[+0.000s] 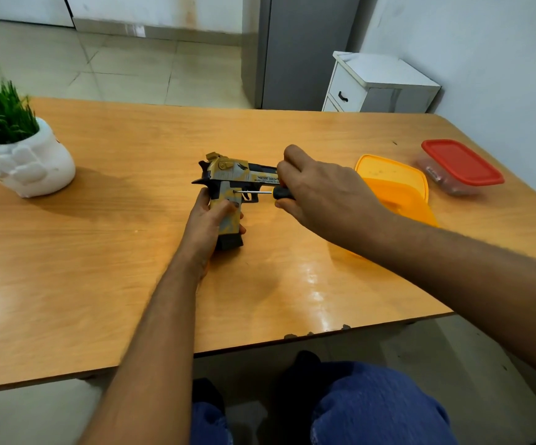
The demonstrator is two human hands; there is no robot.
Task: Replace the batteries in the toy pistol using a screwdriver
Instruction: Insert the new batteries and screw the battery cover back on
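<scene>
The yellow-and-grey plastic toy pistol (pixel 228 184) is being steadied at centre frame by the left grip (pixel 207 224) wrapped round its handle, so the black-handled screwdriver (pixel 262 192), pinched in the right grip (pixel 318 191), is meeting the screw squarely

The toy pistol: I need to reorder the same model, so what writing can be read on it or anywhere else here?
"DESERT EAGLE": on the side of the toy pistol, partly blurred.
A smaller line beneath it: too small to read; the right hand covers its end.
No other text is visible.
</scene>
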